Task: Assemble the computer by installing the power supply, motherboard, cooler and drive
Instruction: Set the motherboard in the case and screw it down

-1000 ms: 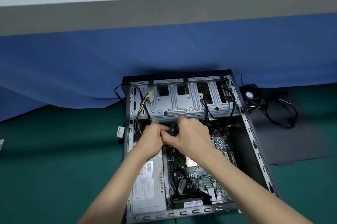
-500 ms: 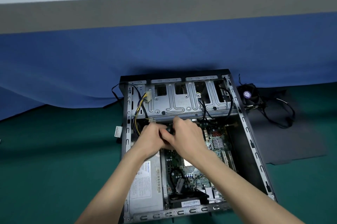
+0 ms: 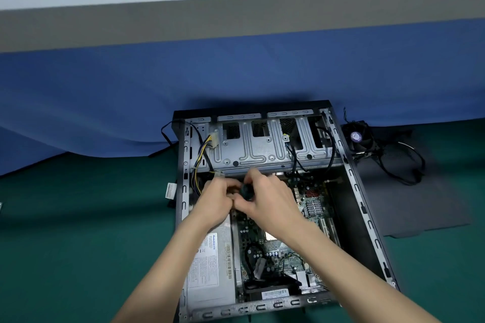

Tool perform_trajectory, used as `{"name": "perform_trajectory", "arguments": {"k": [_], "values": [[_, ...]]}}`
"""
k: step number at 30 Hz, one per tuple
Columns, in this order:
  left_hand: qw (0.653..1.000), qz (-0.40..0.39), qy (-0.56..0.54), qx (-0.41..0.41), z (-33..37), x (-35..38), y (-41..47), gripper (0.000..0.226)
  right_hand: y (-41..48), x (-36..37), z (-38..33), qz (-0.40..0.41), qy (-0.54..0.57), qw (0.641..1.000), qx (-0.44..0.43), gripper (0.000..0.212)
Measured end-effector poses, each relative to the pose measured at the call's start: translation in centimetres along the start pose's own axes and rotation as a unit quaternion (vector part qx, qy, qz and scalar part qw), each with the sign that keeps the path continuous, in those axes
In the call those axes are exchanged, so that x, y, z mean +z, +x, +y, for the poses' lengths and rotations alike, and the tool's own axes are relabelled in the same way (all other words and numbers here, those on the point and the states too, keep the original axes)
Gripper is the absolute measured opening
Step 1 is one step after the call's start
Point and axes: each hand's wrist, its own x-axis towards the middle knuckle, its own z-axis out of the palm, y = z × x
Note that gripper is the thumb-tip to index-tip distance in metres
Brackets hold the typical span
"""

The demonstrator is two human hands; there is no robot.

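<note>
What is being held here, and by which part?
The right hand grips a small black rounded thing, perhaps a tool handle, round its sides. The left hand, fingers curled, meets it from the left; its hold is hidden.

A blue cloth [image 3: 236, 81] drapes onto the green table [image 3: 78, 244] beneath a white-grey rail [image 3: 236, 7].
</note>
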Motion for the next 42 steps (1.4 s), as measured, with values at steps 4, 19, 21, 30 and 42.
{"name": "perform_trajectory", "arguments": {"k": [4, 19, 21, 30, 42], "values": [[0.999, -0.046, -0.024, 0.003, 0.5, 0.0, -0.1, 0.039, 0.3, -0.3, 0.6, 0.002, -0.026, 0.999, 0.045, 0.048], [1.0, -0.004, 0.002, 0.002, -0.2, 0.4, 0.2, 0.043, 0.3, -0.1, 0.3, -0.018, 0.006, 1.0, -0.004, 0.033], [1.0, -0.01, -0.01, -0.001, 0.0, 0.4, 0.2, 0.043, 0.5, 0.0, 0.2, -0.014, 0.004, 1.0, 0.014, 0.041], [1.0, -0.026, -0.016, -0.005, 0.1, 0.3, 0.2, 0.047, 0.7, -0.3, 0.2, -0.026, -0.005, 0.999, 0.023, 0.043], [0.999, -0.007, 0.035, -0.004, -0.6, 0.6, 0.6, 0.029, 0.8, -0.2, -0.3, -0.01, -0.027, 0.999, 0.026, 0.042]]}}
